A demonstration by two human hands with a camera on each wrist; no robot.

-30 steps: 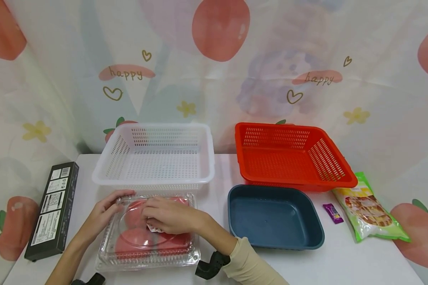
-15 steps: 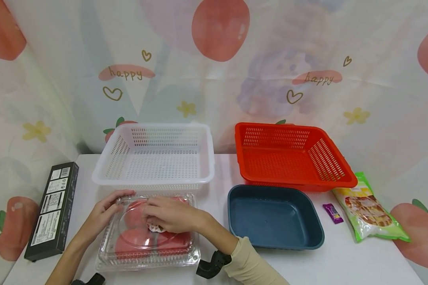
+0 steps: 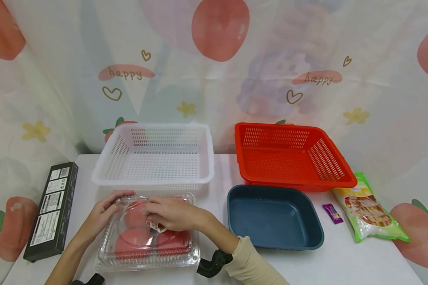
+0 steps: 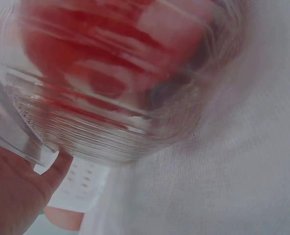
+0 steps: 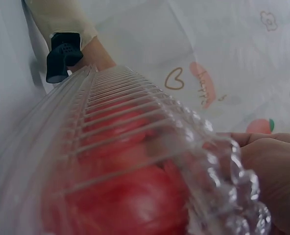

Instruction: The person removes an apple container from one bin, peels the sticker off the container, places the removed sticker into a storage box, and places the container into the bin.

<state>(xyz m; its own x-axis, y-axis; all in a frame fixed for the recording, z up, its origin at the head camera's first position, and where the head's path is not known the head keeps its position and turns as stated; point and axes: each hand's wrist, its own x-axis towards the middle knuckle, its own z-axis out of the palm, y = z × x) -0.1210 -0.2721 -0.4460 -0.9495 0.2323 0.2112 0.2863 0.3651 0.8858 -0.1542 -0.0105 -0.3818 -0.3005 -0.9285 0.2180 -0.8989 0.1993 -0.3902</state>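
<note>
A clear plastic clamshell box (image 3: 146, 264) lies closed at the front left of the table, with several large red round fruits (image 3: 132, 242) inside. At its back-left corner my left hand (image 3: 100, 213) holds the rim, thumb on the lid and fingers along the far edge. My right hand (image 3: 174, 213) reaches over the lid with curled fingers, pinching a small white label with red and green print (image 3: 157, 226) at the lid's middle. Part of that label is hidden under the fingers. In the right wrist view the box side (image 5: 120, 127) covers much of the picture.
Behind the box stands a white basket (image 3: 153, 181). A red basket (image 3: 299, 183) and a dark blue basin (image 3: 276, 244) stand to the right. Beyond them lie a purple snack packet (image 3: 332, 213) and a green food bag (image 3: 372, 213). A long black box (image 3: 51, 209) is at far left.
The right hand has shifted slightly, its fingers rising a little on the lid. More of the label's print shows beneath them. The left hand and the box stay in place.
</note>
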